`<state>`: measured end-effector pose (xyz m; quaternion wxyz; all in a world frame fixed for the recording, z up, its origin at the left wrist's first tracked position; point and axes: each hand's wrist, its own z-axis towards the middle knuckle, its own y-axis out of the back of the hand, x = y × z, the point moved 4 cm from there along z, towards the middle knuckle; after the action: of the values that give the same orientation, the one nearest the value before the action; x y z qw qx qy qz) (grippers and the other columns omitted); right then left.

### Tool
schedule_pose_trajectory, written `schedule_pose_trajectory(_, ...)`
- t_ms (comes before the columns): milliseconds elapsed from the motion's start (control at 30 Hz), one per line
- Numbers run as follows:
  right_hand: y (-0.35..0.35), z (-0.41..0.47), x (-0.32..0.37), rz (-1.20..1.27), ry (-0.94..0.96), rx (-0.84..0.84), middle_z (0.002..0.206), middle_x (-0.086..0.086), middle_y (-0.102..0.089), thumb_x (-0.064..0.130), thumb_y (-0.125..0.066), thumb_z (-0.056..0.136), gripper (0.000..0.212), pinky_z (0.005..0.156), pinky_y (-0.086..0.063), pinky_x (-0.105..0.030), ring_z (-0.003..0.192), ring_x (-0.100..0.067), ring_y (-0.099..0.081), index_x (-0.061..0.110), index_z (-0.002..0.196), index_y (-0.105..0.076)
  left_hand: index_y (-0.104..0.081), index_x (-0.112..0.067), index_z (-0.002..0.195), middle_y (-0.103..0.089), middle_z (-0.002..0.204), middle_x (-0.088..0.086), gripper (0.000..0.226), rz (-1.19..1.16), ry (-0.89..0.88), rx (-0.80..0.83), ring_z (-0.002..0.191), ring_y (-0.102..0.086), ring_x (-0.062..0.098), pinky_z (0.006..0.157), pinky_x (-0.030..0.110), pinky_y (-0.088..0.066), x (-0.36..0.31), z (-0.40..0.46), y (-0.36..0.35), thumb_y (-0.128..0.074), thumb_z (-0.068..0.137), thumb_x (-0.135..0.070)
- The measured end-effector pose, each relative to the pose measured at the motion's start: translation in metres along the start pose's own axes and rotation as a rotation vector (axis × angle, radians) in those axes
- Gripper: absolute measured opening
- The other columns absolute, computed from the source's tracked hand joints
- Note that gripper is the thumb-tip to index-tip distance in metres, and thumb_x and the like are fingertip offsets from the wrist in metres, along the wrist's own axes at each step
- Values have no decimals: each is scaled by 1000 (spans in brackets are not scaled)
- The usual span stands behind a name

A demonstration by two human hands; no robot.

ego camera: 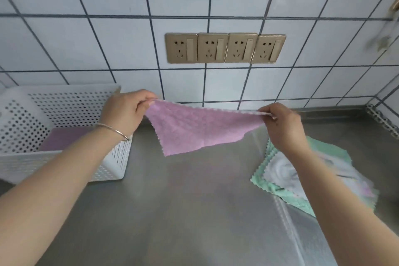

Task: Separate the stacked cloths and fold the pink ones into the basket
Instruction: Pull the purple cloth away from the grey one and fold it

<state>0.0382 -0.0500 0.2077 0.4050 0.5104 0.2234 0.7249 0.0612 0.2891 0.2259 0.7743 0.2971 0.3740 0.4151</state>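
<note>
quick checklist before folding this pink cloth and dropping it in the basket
1. Left hand pinches one top corner of the pink cloth: ok.
2. Right hand pinches the other top corner: ok.
3. Cloth hangs free above the steel counter, apart from the cloth pile: ok.
4. Only one layer in the grip: cannot tell; a pale edge shows along the top.
5. White basket open, with a pink cloth already inside: ok.

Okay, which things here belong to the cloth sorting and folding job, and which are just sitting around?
Part of the job:
pink cloth, pinched by left hand and right hand
white basket, with a folded pink cloth inside
cloth stack on the counter

Just there:
wall sockets
bracelet
</note>
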Motion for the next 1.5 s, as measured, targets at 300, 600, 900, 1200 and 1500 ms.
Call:
schedule_pose_trajectory(300, -80, -120, -58, -238, -141, 710, 104, 6, -68, 17, -62, 86, 17, 81, -44, -24, 101, -17, -62, 26, 95, -74, -64, -37, 86, -68, 79, -21, 30, 56, -76, 558, 67, -67, 8, 54, 18, -45, 29, -169, -69, -36, 82, -47)
schedule_pose_trajectory(600, -121, -192, -97, -435, -234, 1119, 119, 8, -63, 17, -51, 86, 31, 95, -45, -24, 113, -13, -55, 32, 108, -69, -60, -32, 112, -61, 117, -12, 26, 153, 3, 1150, 110, -55, 11, 83, 24, -40, 10, -257, -127, -44, 93, -39)
schedule_pose_trajectory(900, -132, -159, -97, -190, -357, 1288, 117, 8, -65, 38, -60, 88, 29, 101, -42, -27, 104, -7, -59, 23, 112, -67, -54, -24, 71, -61, 74, -6, 35, -106, 565, 1181, 71, -58, 13, 71, 28, -44, 46, -214, -145, -46, 87, -54)
schedule_pose_trajectory(1200, -169, -87, -128, -146, -884, 581, 85, -6, -68, 18, -49, 81, 22, 74, -50, -29, 84, -26, -63, 15, 89, -69, -62, 2, 100, -58, 52, -1, 20, -373, 1256, 507, 27, -50, 0, 47, 14, -44, 110, -154, -206, -57, 90, -15)
schedule_pose_trajectory(1500, -193, -88, -140, -201, -941, 500, 80, -12, -61, 27, -49, 92, 27, 66, -41, -27, 75, -26, -54, 14, 74, -65, -56, -25, 57, -66, 58, 5, 18, -267, 1195, 433, 67, -68, 31, 70, 45, -58, 122, -161, -238, -60, 73, -33)
